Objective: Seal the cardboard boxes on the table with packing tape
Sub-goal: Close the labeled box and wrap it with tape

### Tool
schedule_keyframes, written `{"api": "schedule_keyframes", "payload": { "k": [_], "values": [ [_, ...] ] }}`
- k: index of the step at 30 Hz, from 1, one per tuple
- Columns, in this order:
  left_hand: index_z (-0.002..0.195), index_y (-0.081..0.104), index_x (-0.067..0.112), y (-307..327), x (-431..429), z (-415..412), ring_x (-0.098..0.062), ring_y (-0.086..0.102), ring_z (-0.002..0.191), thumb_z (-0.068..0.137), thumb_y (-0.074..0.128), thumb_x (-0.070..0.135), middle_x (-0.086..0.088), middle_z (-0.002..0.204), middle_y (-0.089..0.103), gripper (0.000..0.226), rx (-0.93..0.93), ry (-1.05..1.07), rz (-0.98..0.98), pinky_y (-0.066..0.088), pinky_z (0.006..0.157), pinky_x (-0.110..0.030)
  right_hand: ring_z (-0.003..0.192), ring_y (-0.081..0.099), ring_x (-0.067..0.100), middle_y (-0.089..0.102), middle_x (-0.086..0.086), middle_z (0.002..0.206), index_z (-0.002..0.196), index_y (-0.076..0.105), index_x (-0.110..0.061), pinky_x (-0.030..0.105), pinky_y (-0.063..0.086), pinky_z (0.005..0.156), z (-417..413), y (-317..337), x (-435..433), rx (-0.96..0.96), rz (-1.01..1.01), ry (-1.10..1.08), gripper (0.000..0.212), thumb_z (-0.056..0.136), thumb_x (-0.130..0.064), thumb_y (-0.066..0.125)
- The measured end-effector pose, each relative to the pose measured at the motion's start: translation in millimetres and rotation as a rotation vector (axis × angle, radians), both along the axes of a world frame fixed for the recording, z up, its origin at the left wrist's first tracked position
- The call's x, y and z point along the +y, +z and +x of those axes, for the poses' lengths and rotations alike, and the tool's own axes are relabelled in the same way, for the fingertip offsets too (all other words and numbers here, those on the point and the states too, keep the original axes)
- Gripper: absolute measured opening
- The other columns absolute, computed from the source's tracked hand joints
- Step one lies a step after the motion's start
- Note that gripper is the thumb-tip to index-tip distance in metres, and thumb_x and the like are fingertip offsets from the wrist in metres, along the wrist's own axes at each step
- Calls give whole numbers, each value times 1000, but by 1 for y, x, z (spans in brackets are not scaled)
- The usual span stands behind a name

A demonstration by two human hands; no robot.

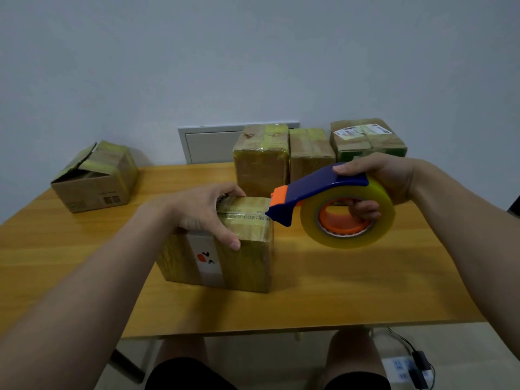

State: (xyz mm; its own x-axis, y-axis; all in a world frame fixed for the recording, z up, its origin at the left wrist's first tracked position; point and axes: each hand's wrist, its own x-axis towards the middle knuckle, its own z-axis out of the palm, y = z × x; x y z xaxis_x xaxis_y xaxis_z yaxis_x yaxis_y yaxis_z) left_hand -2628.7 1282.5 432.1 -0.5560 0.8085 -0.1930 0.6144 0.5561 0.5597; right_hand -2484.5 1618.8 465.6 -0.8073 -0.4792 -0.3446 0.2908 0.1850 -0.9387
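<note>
The cardboard box [242,263] you're working on sits directly under your left hand [202,212], already glossy with yellowish tape on its top and front. Your palm rests on the top's near-left part. The thumb [235,243] hooks down over the front edge and the other fingers curl over the far edge, so that hand clamps the box to the table [337,291].

The top seam runs sideways, from under your left hand out toward your right hand [385,175]. That line matters for the pull, because the tape dispenser [318,187] points along it. Its orange blade [280,197] and blue nose sit at the box's top edge on the side away from your left hand, touching it or just shy; I can't tell which.

Your right hand grips the dispenser, thumb on the blue handle and fingers [364,209] curled through the core of the clear tape roll [349,235]. It is the working hand, just beside the box.

I'd judge any strip has to travel from the nose toward your left hand, so lift those fingers clear of the seam first.

Beyond your right hand stand three taped boxes [261,159]. Far out past your left hand, an open-flapped box [95,178] looks unsealed.
</note>
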Motion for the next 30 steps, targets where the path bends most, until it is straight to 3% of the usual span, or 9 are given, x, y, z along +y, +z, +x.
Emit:
{"api": "schedule_keyframes", "payload": {
  "k": [3,8,12,15,17,19,23,27,30],
  "values": [
    [129,53,47,-1,0,-1,-4,57,111,41,96,65,18,123,59,100,-5,-1,-2,45,87,-24,53,60,13,70,6,79,124,71,-11,29,54,53,1,-1,0,9,5,8,54,87,-50,74],
    [127,53,49,0,-1,0,-3,57,110,40,96,66,19,122,59,99,-10,12,-4,45,87,-25,52,60,13,69,3,70,110,78,-15,28,55,55,6,-9,-3,21,59,1,51,80,-56,78],
    [131,51,44,2,3,2,-10,56,115,39,96,62,13,125,57,104,-46,17,-41,47,93,-32,52,60,16,66,7,66,116,75,-11,30,55,57,4,-24,-2,12,63,-27,61,76,-57,81],
    [134,44,45,11,11,6,-15,54,119,36,93,66,12,130,54,112,-27,25,-190,47,99,-39,52,61,17,66,7,64,116,74,-9,30,55,58,3,-31,-2,3,53,-21,62,77,-56,80],
    [145,35,47,15,21,14,-17,46,132,34,82,83,14,144,47,126,133,23,-286,37,114,-50,52,61,18,65,7,62,116,74,-8,30,55,59,1,-33,-2,6,67,-17,63,77,-58,79],
    [155,28,43,8,32,28,-19,37,143,40,69,96,12,156,40,133,303,-24,-266,17,124,-57,53,61,19,65,8,62,116,74,-7,30,55,60,-1,-35,-1,8,73,-18,64,77,-58,79],
    [154,29,40,-15,43,41,-19,41,137,57,69,86,10,149,46,115,410,-81,-88,26,113,-46,55,62,22,64,12,63,118,69,1,33,56,61,-3,-40,-1,12,81,-33,73,76,-58,80],
    [155,24,47,-17,40,32,-18,39,130,62,62,84,9,141,44,107,407,-105,-138,25,104,-41,57,64,25,65,14,63,105,65,12,35,57,65,1,-45,4,13,48,-19,74,79,-56,77],
    [153,22,53,-18,38,32,-17,38,125,63,61,84,10,136,44,103,412,-117,-137,27,104,-43,57,64,25,65,14,64,110,62,12,36,56,65,9,-49,11,-10,0,-37,75,80,-54,78]
  ]
}}
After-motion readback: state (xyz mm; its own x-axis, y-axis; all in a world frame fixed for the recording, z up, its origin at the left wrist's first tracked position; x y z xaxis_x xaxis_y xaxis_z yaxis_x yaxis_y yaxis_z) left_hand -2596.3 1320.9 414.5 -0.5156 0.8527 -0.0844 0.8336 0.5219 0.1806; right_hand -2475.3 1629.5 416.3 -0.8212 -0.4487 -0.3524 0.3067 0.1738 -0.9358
